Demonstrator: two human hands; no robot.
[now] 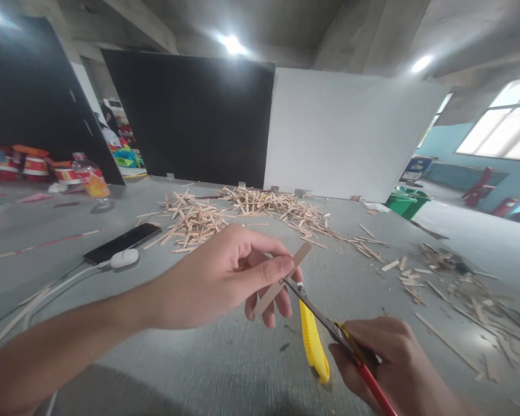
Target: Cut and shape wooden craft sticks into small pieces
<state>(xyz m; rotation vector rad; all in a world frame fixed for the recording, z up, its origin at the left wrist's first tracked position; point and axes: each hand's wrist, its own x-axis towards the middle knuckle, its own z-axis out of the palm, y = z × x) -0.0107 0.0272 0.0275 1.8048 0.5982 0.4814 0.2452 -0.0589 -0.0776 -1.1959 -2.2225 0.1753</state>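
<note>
Where the grey work surface (225, 370) runs from the near edge to the far partitions, the following items are noted. Left hand (216, 277): pinching a flat wooden stick (302, 254) between thumb and fingertips, the stick raised off the surface and tilted, its upper end to the right. Right hand (390, 358): clenched around the red-and-yellow handles of what appear to be scissors (316, 309), the dark blades reaching up and left to meet the stick near its middle; whether the blades are parted or have bitten cannot be told. Yellow utility knife (312, 341): lying on the surface just under the scissors, near the right hand, touched by neither hand. Heap of whole sticks (242, 208): far centre, large and loosely spread. Scatter of short offcuts and splinters (450, 283): right side, well apart from the heap. Dark phone (123, 242) with a white plug and cable (124, 258): left, near the forearm. Drink bottle (93, 179): far left. Green bin (405, 202): far right, beyond the edge. Progress, by judgement: the held stick looks uncut; the offcuts suggest a fair number of pieces are already trimmed, while the size of the heap suggests the greater part of the stock is yet to be handled.
</note>
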